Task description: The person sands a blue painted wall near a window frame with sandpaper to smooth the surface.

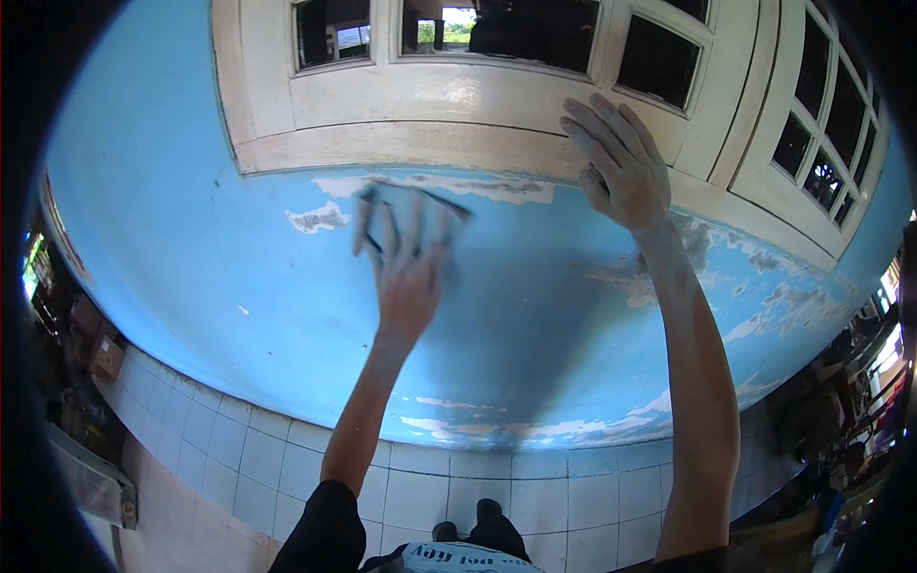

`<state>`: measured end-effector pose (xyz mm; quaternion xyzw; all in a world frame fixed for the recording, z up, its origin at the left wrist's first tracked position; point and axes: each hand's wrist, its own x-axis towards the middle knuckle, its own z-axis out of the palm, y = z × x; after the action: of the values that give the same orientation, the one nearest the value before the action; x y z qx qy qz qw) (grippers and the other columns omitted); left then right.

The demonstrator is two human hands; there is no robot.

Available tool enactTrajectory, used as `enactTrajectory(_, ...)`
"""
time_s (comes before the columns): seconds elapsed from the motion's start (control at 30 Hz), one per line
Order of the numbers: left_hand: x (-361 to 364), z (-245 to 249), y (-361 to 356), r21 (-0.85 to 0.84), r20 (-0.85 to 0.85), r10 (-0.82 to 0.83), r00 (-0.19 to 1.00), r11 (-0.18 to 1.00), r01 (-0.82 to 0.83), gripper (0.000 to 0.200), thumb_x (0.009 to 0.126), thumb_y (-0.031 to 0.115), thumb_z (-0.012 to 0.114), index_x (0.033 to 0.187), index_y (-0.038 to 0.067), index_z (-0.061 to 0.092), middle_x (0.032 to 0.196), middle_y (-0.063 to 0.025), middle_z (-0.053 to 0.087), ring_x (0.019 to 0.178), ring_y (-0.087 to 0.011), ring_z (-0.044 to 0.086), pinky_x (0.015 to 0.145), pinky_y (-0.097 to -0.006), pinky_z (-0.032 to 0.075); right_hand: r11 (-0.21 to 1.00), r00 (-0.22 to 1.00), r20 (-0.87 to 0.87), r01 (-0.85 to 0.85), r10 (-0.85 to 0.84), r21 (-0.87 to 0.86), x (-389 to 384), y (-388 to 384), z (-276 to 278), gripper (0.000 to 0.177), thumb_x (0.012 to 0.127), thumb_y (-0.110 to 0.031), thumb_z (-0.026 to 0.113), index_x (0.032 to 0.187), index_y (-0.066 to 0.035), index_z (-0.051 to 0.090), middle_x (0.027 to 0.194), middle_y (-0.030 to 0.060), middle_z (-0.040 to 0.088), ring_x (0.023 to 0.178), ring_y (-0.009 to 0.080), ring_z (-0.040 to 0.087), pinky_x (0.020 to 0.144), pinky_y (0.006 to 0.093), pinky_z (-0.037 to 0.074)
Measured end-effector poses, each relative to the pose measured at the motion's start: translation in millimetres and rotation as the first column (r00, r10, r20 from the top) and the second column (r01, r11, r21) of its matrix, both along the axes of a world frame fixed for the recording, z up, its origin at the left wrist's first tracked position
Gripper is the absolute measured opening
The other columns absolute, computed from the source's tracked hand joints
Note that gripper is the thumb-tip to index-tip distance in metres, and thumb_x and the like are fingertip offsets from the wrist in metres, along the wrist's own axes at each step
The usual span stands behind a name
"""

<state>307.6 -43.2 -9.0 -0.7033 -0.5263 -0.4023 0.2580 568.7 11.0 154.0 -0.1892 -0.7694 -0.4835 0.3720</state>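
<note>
My left hand (409, 263), smeared by motion, presses a dark folded sheet of sandpaper (447, 204) flat against the blue wall (516, 286). The sheet's edges show past the fingers; the rest is hidden under them. Just above and left of this hand is a pale patch of peeled paint (318, 219). My right hand (629, 177) rests with outstretched fingers on the lower rail of the white window frame (439, 95), its heel over the wall below. Nothing shows in that hand, and both hands look dusty.
More bare, flaking patches (783, 306) run along the wall at the right and near its foot. A second window sash (831, 124) stands at the right. White tiles (411, 497) cover the wall's base and floor, where my feet show. A cardboard box (108, 357) sits far left.
</note>
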Motion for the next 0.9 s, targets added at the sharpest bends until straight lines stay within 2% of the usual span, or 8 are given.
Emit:
enactTrajectory(0.1, 6, 20, 3, 0.237, 0.309, -0.126, 0.943, 0.97, 0.052, 0.046, 0.091, 0.016, 0.052, 0.137, 0.022, 0.049, 0.152, -0.0188, 0.024, 0.139, -0.0452, 0.018, 0.105, -0.0677, 0.015, 1.0, 1.0, 0.005, 0.015, -0.015, 0.018, 0, 1, 0, 0.052, 0.073, -0.012, 0.057, 0.125, -0.014, 0.056, 0.137, -0.0022, 0.051, 0.13, 0.0198, 0.043, 0.112, 0.0381, 0.033)
enactTrajectory(0.17, 21, -9, 11, 0.16, -0.229, 0.073, 0.971, 0.986, -0.036, 0.044, 0.093, 0.017, 0.051, 0.136, 0.024, 0.05, 0.151, -0.0181, 0.027, 0.139, -0.0444, 0.02, 0.106, -0.0649, 0.018, 1.0, 1.0, 0.001, -0.004, 0.004, 0.01, 0, 0, -1, 0.052, 0.073, -0.012, 0.057, 0.125, -0.013, 0.056, 0.137, -0.0017, 0.051, 0.13, 0.0203, 0.043, 0.111, 0.0386, 0.033)
enactTrajectory(0.3, 18, -25, 4, -0.02, -0.406, -0.167, 0.898, 0.984, 0.174, 0.045, 0.087, 0.014, 0.055, 0.131, 0.025, 0.054, 0.151, -0.0158, 0.028, 0.137, -0.0467, 0.021, 0.102, -0.0681, 0.023, 1.0, 1.0, 0.014, 0.01, -0.01, 0.0, -1, -2, 1, 0.051, 0.073, -0.011, 0.055, 0.124, -0.012, 0.056, 0.137, -0.0001, 0.051, 0.13, 0.022, 0.043, 0.111, 0.0399, 0.033)
enactTrajectory(0.4, -23, -7, 16, 0.15, -0.11, -0.02, 0.994, 0.988, 0.036, 0.047, 0.085, 0.016, 0.057, 0.131, 0.025, 0.054, 0.151, -0.0136, 0.028, 0.138, -0.0434, 0.023, 0.102, -0.0695, 0.022, 1.0, 1.0, 0.008, 0.018, -0.018, -0.015, -1, -3, 1, 0.05, 0.073, -0.01, 0.055, 0.123, -0.012, 0.057, 0.136, 0.0003, 0.051, 0.13, 0.0229, 0.043, 0.111, 0.0407, 0.033)
enactTrajectory(0.47, -39, 2, 23, 0.279, 0.482, -0.178, 0.858, 0.959, 0.042, 0.046, 0.09, 0.018, 0.053, 0.136, 0.022, 0.049, 0.152, -0.0153, 0.026, 0.138, -0.0439, 0.021, 0.101, -0.0723, 0.019, 1.0, 1.0, 0.013, 0.016, -0.016, -0.007, 0, -2, 4, 0.05, 0.073, -0.01, 0.055, 0.123, -0.012, 0.057, 0.137, 0.0003, 0.051, 0.13, 0.0227, 0.043, 0.111, 0.0405, 0.033)
enactTrajectory(0.6, -9, -18, -2, -0.08, -0.318, -0.015, 0.948, 0.997, -0.011, 0.048, 0.093, 0.016, 0.048, 0.14, 0.02, 0.044, 0.151, -0.0194, 0.026, 0.138, -0.051, 0.016, 0.105, -0.0677, 0.016, 1.0, 1.0, 0.006, 0.005, -0.005, -0.015, 0, 0, 0, 0.049, 0.074, -0.011, 0.054, 0.123, -0.013, 0.057, 0.137, 0.0002, 0.051, 0.13, 0.0219, 0.042, 0.111, 0.0402, 0.033)
enactTrajectory(0.73, -42, 4, 13, 0.2, 0.246, -0.021, 0.969, 0.979, -0.029, 0.048, 0.094, 0.02, 0.048, 0.141, 0.02, 0.042, 0.155, -0.0175, 0.019, 0.138, -0.0521, 0.013, 0.106, -0.0664, 0.016, 0.999, 0.999, 0.007, 0.034, -0.034, -0.015, 0, 0, 1, 0.049, 0.075, -0.011, 0.054, 0.124, -0.013, 0.057, 0.137, 0.0001, 0.051, 0.131, 0.0213, 0.042, 0.112, 0.0401, 0.033)
enactTrajectory(0.9, -8, -9, 19, 0.158, -0.113, 0.096, 0.989, 0.984, -0.077, 0.047, 0.095, 0.018, 0.045, 0.142, 0.017, 0.041, 0.152, -0.021, 0.022, 0.136, -0.0547, 0.016, 0.106, -0.0664, 0.017, 0.999, 0.999, 0.014, 0.033, -0.033, -0.039, 1, -1, 0, 0.049, 0.076, -0.012, 0.055, 0.124, -0.013, 0.057, 0.138, -0.0001, 0.05, 0.131, 0.0208, 0.042, 0.112, 0.04, 0.032)
